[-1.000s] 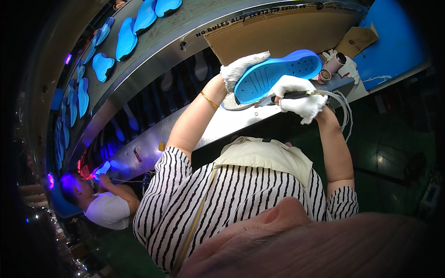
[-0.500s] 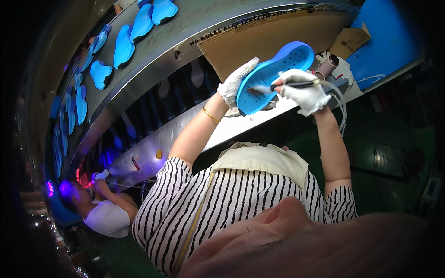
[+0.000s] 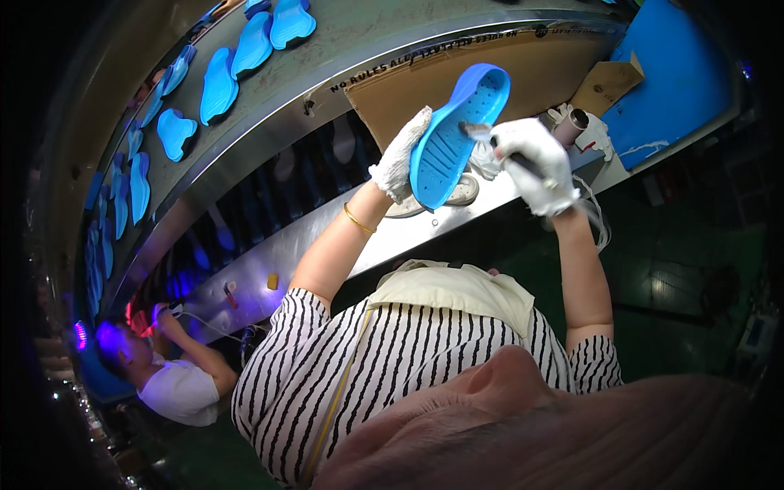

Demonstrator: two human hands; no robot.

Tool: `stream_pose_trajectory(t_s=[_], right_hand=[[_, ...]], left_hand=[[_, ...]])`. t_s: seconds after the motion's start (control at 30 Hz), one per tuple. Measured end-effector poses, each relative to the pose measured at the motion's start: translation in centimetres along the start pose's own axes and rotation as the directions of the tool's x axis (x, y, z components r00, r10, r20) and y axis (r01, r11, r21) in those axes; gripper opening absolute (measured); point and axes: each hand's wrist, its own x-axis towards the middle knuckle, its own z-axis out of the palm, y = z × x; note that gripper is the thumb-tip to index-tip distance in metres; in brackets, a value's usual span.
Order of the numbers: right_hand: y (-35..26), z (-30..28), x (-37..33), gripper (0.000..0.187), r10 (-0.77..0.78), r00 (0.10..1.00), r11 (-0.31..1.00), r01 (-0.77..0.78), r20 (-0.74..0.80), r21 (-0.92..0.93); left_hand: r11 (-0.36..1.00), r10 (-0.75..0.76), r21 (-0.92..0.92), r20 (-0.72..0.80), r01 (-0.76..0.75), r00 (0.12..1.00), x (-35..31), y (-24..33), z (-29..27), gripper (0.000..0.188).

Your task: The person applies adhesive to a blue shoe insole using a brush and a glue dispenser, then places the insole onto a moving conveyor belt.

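A blue shoe sole (image 3: 453, 135) with a raised rim and small holes is held up over the bench. My left hand (image 3: 402, 157), in a white knitted glove, grips its left edge. My right hand (image 3: 535, 163), gloved too, is closed around a brush (image 3: 478, 131) with a dark handle and a hose trailing near the wrist. The brush's tip is at the right edge of the sole, near the middle; whether it touches cannot be made out. Below the sole, pale soles or shoes (image 3: 464, 189) lie on the white bench top, partly hidden.
Several blue soles (image 3: 219, 86) lie on the conveyor (image 3: 351, 37) at the upper left. A cardboard sheet (image 3: 384, 102) leans along its edge. On the right are a pinkish cylinder (image 3: 572, 126), white cloth, an open carton (image 3: 608, 86) and a blue panel (image 3: 670, 82). A co-worker (image 3: 175, 376) sits lower left.
The sole has moved left and turned more upright. My right hand has drawn the brush from the sole's lower half to its right edge.
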Motion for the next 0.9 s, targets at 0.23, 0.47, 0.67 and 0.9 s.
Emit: stream_pose_trajectory(t_s=[0.23,0.47,0.67,0.9], right_hand=[[-1.6,-0.2,-1.2,0.021,0.192,0.968,0.973,-0.167,-0.16,0.157],[-0.5,2.1,-4.0,0.021,0.465,0.863,0.836,-0.354,-0.199,0.419],[-0.8,2.0,-5.9,0.017,0.538,0.836,0.767,-0.435,-0.105,0.471],[-1.2,4.0,-5.1,0.02,0.55,0.834,0.74,-0.511,0.044,0.437]], left_hand=[[0.991,0.124,-0.085,0.254,-0.105,0.959,2.0,7.6,1.7,0.072],[0.921,0.382,-0.108,0.044,-0.376,0.923,11.0,14.6,-2.3,0.069],[0.769,0.508,0.529,-0.167,-0.358,0.845,5.2,13.4,0.3,0.04],[-0.484,0.835,0.678,0.168,0.553,0.524,1.8,20.7,-9.5,0.025]])
